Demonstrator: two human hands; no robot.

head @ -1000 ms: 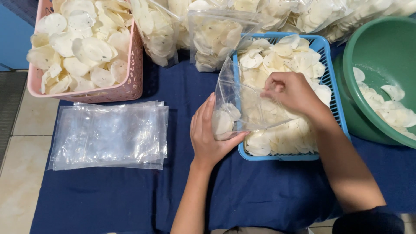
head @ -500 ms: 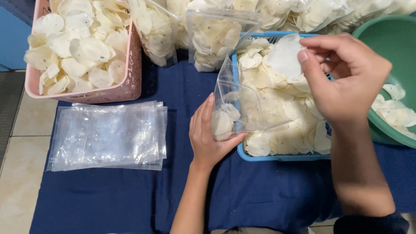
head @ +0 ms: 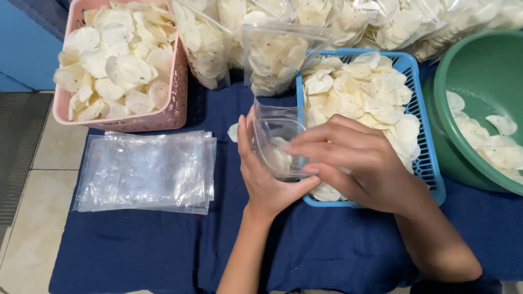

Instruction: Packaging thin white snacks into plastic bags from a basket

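Beside the blue basket (head: pixel 424 163), both hands' fingers (head: pixel 305 147) grip an upright clear bag (head: pixel 275 139), mouth upward.

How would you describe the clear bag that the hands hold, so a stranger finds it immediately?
Start at the blue basket of white chips. At its left edge the left hand and right hand hold the clear bag. Unlike the full bags behind it, it holds only a few chips.
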